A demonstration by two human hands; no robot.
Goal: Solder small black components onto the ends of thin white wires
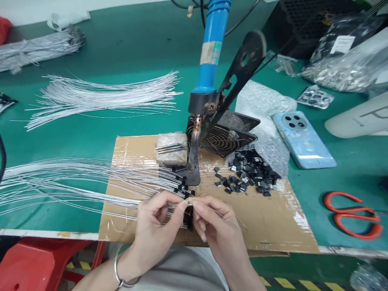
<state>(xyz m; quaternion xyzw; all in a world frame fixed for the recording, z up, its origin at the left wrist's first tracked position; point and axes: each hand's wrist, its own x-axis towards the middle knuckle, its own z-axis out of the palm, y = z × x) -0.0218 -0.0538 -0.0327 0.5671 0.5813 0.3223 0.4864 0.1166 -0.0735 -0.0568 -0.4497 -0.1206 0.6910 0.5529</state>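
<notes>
My left hand [160,230] is closed in a pinch on a thin white wire. Right beside it, nearly fingertip to fingertip, my right hand [218,222] is pinched on a thin wire [239,224] whose tail sticks out to the right. The spot where the fingertips meet is mostly hidden. Under and behind my hands lies a row of white wires [133,173] with small black connectors [181,186] on their right ends. Just beyond, a blue-handled soldering iron [209,68] is fixed in a black metal stand, its tip pointing down.
Loose black connectors [254,171] are heaped right of the iron on a cardboard sheet [273,226]. A small fan [221,137] and a wrapped block [172,150] stand behind. White wire bundles [103,97] lie back left; a phone [304,139] and red-handled scissors [353,216] lie right.
</notes>
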